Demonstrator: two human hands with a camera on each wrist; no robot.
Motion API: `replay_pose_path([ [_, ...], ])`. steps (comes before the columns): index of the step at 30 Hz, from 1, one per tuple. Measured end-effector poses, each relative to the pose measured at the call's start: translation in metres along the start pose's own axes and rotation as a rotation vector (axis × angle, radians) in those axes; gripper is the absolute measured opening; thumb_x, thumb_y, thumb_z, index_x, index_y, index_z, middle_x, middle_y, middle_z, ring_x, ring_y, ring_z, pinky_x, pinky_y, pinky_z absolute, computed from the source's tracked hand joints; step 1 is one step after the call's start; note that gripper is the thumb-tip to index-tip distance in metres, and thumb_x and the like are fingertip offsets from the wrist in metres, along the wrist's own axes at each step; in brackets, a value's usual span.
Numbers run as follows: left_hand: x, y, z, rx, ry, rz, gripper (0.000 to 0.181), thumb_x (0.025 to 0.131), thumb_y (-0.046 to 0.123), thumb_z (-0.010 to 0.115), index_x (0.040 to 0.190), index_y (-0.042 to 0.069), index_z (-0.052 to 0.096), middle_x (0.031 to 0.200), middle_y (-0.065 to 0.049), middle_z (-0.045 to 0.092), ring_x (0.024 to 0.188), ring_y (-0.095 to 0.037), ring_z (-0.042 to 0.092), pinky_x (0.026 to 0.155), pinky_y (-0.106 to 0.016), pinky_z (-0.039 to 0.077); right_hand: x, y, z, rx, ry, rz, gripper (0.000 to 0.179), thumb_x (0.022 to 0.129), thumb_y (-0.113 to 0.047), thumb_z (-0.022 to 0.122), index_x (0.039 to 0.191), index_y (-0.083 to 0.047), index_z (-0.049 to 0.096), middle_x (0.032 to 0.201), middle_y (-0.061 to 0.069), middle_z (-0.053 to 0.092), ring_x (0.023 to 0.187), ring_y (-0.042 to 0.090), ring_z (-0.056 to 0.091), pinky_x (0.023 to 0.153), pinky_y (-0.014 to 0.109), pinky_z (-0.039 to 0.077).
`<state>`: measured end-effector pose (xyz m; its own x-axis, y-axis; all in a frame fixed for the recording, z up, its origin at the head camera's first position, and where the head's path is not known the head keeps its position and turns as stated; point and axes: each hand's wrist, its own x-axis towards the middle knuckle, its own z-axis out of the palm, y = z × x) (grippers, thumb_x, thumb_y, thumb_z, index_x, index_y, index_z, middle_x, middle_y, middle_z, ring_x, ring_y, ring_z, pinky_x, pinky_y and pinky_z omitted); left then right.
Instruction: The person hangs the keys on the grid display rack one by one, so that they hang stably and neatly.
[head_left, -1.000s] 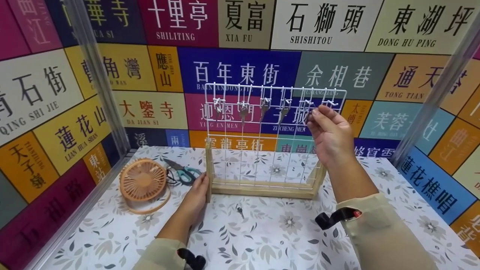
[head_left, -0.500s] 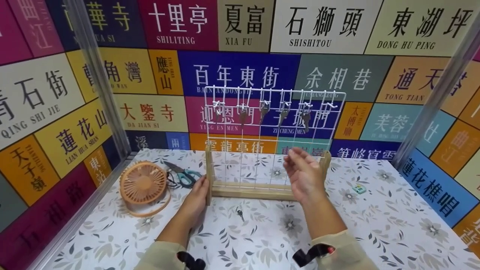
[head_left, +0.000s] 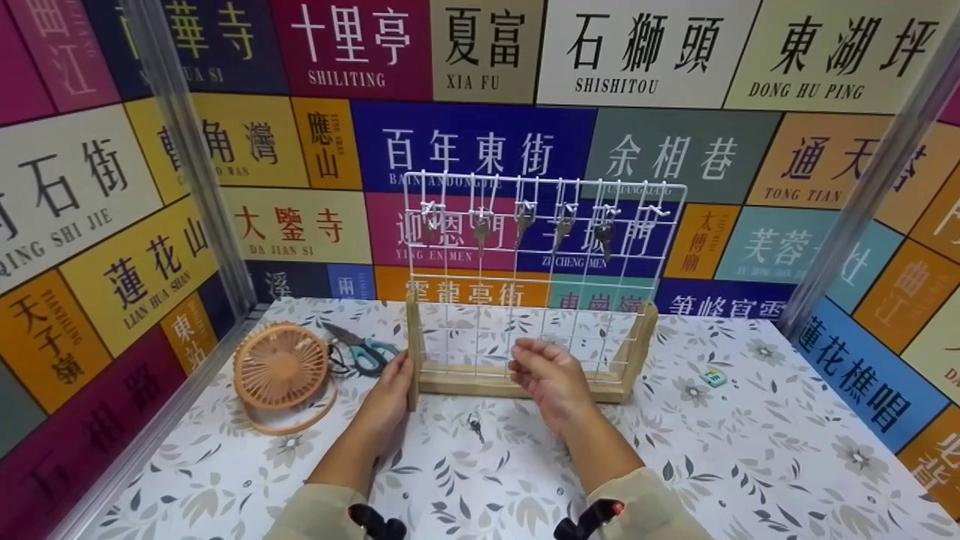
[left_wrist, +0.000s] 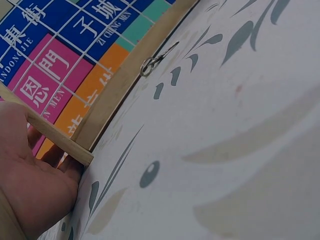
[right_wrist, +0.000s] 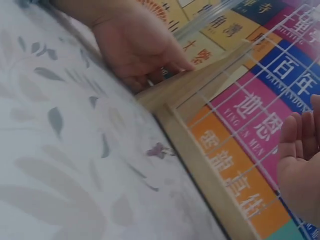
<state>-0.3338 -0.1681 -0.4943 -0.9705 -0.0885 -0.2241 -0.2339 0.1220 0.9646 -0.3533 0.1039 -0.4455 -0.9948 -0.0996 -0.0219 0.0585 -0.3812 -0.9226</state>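
Observation:
A white wire grid rack (head_left: 546,180) stands upright in a wooden frame (head_left: 487,385). Several keys (head_left: 481,232) hang in a row from white hooks near its top; the rightmost hook (head_left: 654,212) bears no key. My left hand (head_left: 388,386) grips the frame's left post (left_wrist: 62,140), fingers wrapped behind it in the left wrist view. In front of the lower grid hovers my right hand (head_left: 555,382), its fingers loosely bent with nothing held. Below it to the left, a key with a ring (head_left: 475,428) lies on the table before the frame.
An orange fan (head_left: 280,367) lies at the left, with teal-handled scissors (head_left: 367,355) between it and the post. A small teal object (head_left: 712,376) is on the floral tablecloth (head_left: 750,450) at the right. Sign-covered walls close off the back and sides.
My right hand has come down and left from a key on the fifth hook, which now hangs freely, toward the lower grid. The left hand stays on the post.

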Motion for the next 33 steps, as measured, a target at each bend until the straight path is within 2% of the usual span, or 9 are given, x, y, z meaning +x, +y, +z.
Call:
replay_pose_path([
  [7,-0.002,0.0,0.0,0.008,-0.008,-0.016,0.077,0.104,0.077,0.039,0.171,0.042,0.021,0.182,-0.004,0.016,0.169,-0.038,0.01,0.134,-0.067,0.011,0.001,0.026,0.0,-0.135,-0.091,0.13,0.034,0.093,-0.005,0.079,0.125,0.004,0.07,0.099,0.005,0.074,0.091,0.019,0.071,0.086,0.03,0.064],
  [11,-0.002,0.001,-0.001,-0.005,-0.012,-0.017,0.077,0.104,0.078,0.039,0.171,0.043,0.02,0.182,-0.004,0.016,0.169,-0.038,0.009,0.134,-0.067,0.01,0.002,0.034,0.001,-0.193,-0.14,0.16,0.043,0.093,-0.006,0.08,0.131,0.008,0.067,0.1,0.005,0.075,0.089,0.017,0.071,0.085,0.029,0.064],
  [14,-0.003,0.001,-0.001,0.0,-0.007,-0.02,0.077,0.104,0.078,0.039,0.17,0.045,0.02,0.182,-0.003,0.017,0.169,-0.038,0.009,0.134,-0.067,0.01,0.003,0.038,0.003,-0.243,-0.165,0.165,0.043,0.092,-0.005,0.08,0.131,0.008,0.067,0.1,0.005,0.076,0.086,0.016,0.071,0.082,0.028,0.064],
  [21,0.0,-0.001,0.002,-0.034,-0.01,0.056,0.076,0.108,0.07,0.039,0.173,0.034,0.019,0.18,-0.01,0.021,0.167,-0.039,0.018,0.135,-0.063,0.017,0.012,0.044,0.01,-0.329,-0.171,0.184,0.044,0.09,-0.003,0.081,0.131,0.005,0.07,0.114,0.011,0.08,0.086,0.015,0.074,0.079,0.026,0.063],
  [27,0.0,-0.001,0.002,-0.019,0.003,0.014,0.076,0.106,0.074,0.038,0.171,0.04,0.02,0.181,-0.006,0.02,0.168,-0.038,0.016,0.135,-0.064,0.014,0.01,0.053,0.014,-0.467,-0.187,0.161,0.04,0.087,-0.004,0.083,0.125,0.003,0.073,0.105,0.005,0.079,0.082,0.014,0.072,0.075,0.026,0.061],
  [33,0.001,0.0,0.001,-0.009,0.01,0.0,0.074,0.105,0.076,0.038,0.17,0.043,0.022,0.181,-0.005,0.021,0.168,-0.038,0.015,0.135,-0.065,0.013,0.009,0.059,0.011,-0.538,-0.186,0.136,0.036,0.087,-0.004,0.083,0.121,0.003,0.074,0.103,0.005,0.08,0.08,0.012,0.07,0.071,0.024,0.058],
])
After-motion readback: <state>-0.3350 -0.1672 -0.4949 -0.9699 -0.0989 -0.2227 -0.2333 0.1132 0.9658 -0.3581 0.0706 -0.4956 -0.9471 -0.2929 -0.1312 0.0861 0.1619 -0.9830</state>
